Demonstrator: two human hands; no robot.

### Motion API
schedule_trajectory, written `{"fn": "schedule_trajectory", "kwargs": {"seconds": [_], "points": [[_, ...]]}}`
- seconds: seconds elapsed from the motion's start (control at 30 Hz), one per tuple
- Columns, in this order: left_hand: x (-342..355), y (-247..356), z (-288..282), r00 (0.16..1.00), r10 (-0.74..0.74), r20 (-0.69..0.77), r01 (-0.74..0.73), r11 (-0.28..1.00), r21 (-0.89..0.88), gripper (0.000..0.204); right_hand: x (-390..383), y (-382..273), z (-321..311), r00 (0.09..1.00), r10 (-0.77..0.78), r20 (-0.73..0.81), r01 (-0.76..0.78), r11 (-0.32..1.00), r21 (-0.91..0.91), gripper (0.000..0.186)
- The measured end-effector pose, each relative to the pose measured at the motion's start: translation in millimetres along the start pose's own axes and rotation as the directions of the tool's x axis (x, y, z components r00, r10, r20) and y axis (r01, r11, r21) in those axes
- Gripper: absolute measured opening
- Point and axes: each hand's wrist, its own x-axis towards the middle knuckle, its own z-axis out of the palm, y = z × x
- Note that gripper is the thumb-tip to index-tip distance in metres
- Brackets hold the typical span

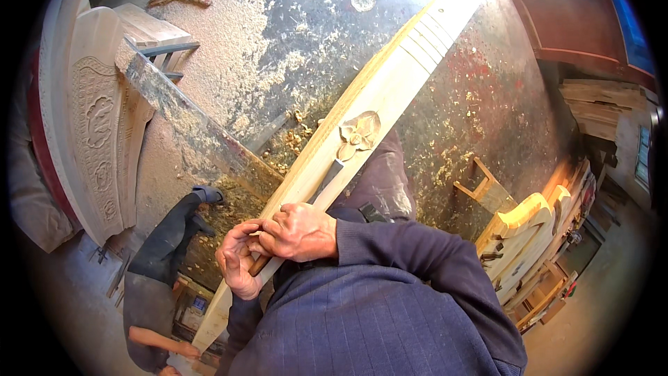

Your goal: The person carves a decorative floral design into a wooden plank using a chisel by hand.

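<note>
A long pale wooden beam runs diagonally under my hands, with a carved flower in its top face. A gouge lies along the beam, its metal blade pointing at the flower; its brown wooden handle shows below my fingers. My right hand is closed above the middle of the gouge, knuckles up. Beside the handle, my left hand has its fingers curled, with the fingertips of both hands meeting. Whatever is between them is hidden.
A carved pale wood panel stands at the left, beside a dusty plank. Another person's dark trouser leg and bare forearm show at lower left. Shavings cover the floor. Shaped boards and a small wooden stool stand right.
</note>
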Motion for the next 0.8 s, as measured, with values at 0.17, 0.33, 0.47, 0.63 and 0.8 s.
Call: {"fn": "schedule_trajectory", "kwargs": {"seconds": [0.17,0.33,0.47,0.63,0.8], "points": [[-3,-3,-4,0.999,0.004,-0.040,-0.004,1.000,0.007,0.085,-1,0,3,0.999,0.000,0.046,0.000,1.000,0.010,0.017],[-2,-8,-6,0.997,0.051,-0.056,-0.052,0.999,-0.016,0.082,1,0,3,0.999,-0.005,0.049,0.005,1.000,0.002,0.018],[3,-14,-6,0.995,0.087,-0.047,-0.086,0.996,0.025,0.081,0,1,3,0.999,-0.001,0.052,0.001,1.000,-0.013,0.017],[4,-10,-3,0.997,0.062,-0.048,-0.061,0.998,0.026,0.080,-1,3,6,0.999,-0.011,0.047,0.012,1.000,-0.010,0.018],[3,-10,-3,0.998,0.027,-0.060,-0.028,0.999,-0.028,0.077,-1,4,8,0.999,-0.009,0.031,0.009,1.000,0.018,0.017]]}}
